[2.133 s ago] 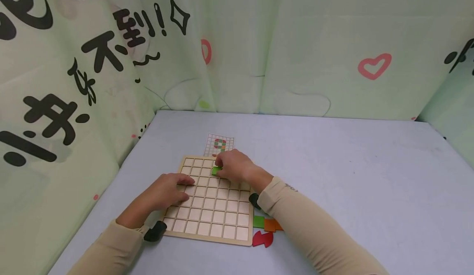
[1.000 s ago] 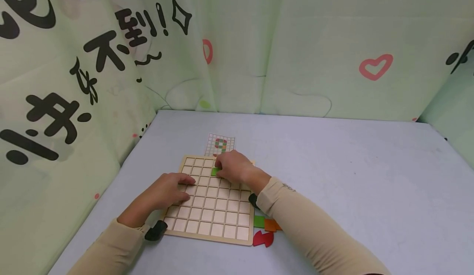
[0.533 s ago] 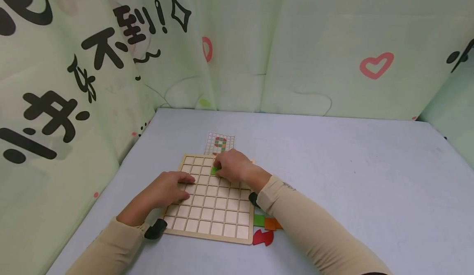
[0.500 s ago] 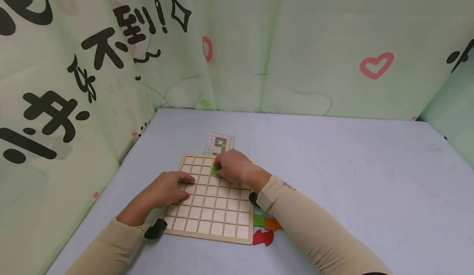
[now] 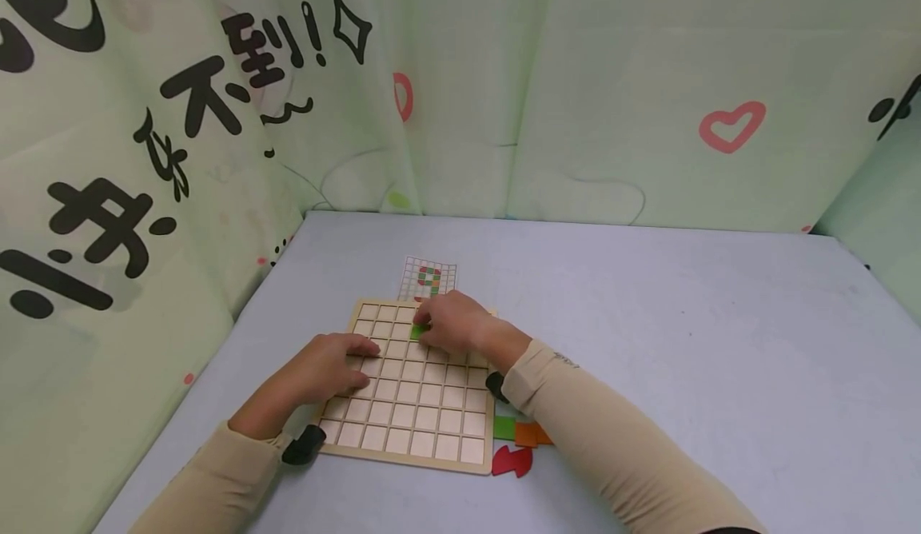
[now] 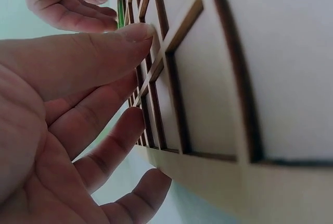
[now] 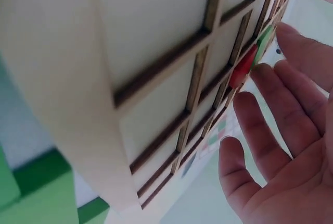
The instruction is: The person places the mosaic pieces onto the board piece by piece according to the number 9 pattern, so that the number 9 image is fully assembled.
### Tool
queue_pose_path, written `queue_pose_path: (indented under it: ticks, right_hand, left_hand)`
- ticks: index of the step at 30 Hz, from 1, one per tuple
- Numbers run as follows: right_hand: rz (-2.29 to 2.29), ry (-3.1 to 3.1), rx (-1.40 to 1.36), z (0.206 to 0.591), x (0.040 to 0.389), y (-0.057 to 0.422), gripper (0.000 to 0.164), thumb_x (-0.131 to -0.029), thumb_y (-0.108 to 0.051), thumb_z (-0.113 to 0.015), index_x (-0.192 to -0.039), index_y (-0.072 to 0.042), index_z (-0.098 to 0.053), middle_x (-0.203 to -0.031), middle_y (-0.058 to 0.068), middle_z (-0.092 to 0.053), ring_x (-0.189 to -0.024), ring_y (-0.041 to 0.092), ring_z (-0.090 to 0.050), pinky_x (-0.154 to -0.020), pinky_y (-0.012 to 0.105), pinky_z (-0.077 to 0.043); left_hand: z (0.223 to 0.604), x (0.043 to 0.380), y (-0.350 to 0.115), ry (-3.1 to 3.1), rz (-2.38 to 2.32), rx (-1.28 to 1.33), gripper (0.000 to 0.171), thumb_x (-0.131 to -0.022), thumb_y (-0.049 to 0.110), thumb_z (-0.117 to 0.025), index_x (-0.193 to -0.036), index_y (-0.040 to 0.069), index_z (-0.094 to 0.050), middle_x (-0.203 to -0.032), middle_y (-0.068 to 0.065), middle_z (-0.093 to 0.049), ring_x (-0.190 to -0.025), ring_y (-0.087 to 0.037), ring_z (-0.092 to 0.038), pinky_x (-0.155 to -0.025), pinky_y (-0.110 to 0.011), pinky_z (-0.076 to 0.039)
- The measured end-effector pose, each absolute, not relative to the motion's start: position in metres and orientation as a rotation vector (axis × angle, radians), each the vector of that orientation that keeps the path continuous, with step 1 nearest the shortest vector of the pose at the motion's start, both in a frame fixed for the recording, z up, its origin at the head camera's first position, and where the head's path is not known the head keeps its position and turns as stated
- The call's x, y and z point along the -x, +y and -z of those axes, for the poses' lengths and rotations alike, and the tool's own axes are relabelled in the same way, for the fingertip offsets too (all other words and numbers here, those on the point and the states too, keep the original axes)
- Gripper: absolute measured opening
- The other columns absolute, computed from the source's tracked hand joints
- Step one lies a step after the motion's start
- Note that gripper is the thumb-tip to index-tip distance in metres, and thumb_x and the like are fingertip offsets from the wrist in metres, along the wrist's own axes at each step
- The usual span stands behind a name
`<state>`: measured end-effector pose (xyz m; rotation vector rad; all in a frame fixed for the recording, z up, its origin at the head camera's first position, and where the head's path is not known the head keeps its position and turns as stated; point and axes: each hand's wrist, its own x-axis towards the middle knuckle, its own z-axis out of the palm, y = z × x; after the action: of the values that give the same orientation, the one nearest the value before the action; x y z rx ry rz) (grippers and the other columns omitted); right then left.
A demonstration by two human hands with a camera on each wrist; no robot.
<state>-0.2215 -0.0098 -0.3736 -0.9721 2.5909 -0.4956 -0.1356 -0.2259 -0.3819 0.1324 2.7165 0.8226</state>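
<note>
A wooden grid board point(image 5: 403, 464) lies on the table, its square cells mostly bare. My left hand point(image 5: 324, 370) rests at the board's left side, thumb and index finger extended over the cells. Toward the far edge, my right hand point(image 5: 460, 324) pinches a green square tile point(image 5: 417, 332) between thumb and index finger. In the right wrist view the green tile point(image 7: 263, 44) sits at the fingertips, and a red piece point(image 7: 243, 67) lies beside it on the board. That red piece is hidden behind the right hand in the head view.
A pattern card point(image 5: 410, 278) with a printed coloured grid lies beyond the board. Near the board's right corner are a green tile point(image 5: 504, 428), orange tiles point(image 5: 527, 435) and red curved pieces point(image 5: 512, 462). A printed curtain point(image 5: 597, 78) hangs behind the table.
Both hands stay almost in place; the right fingers shift only slightly around the green tile. The small overall shift of the view comes from the head camera.
</note>
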Motion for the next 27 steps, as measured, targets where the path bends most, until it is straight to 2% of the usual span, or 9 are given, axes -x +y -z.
queue_pose_path:
  ticks: [9, 16, 27]
  right_hand:
    - [0.628, 2.577, 0.974, 0.358, 0.219, 0.008, 0.035, -0.095, -0.021, -0.068, -0.129, -0.01, -0.068, -0.127, 0.003, -0.067, -0.117, 0.023, -0.06, -0.097, 0.037, -0.048]
    - [0.748, 2.578, 0.923, 0.351, 0.213, 0.03, 0.035, -0.095, -0.02, -0.069, -0.128, -0.007, -0.067, -0.123, 0.006, -0.068, -0.113, 0.024, -0.061, -0.096, 0.039, -0.049]
    - [0.751, 2.636, 0.842, 0.348, 0.206, 0.069, 0.033, -0.094, -0.019, -0.071, -0.124, -0.008, -0.07, -0.116, 0.005, -0.069, -0.109, 0.025, -0.06, -0.093, 0.04, -0.05]
  left_hand:
    - [0.38, 0.134, -0.224, 2.711, -0.823, -0.102, 0.04, -0.086, 0.007, -0.077, -0.125, 0.011, -0.069, -0.128, -0.007, -0.065, -0.128, -0.03, -0.053, -0.101, -0.049, -0.044]
    - [0.381, 0.131, -0.225, 2.726, -0.817, -0.118, 0.04, -0.086, 0.008, -0.077, -0.125, 0.01, -0.069, -0.132, -0.011, -0.062, -0.131, -0.035, -0.049, -0.101, -0.05, -0.043]
    - [0.382, 0.131, -0.227, 2.745, -0.812, -0.131, 0.04, -0.085, 0.009, -0.078, -0.124, 0.011, -0.069, -0.133, -0.011, -0.062, -0.131, -0.036, -0.048, -0.102, -0.052, -0.041]
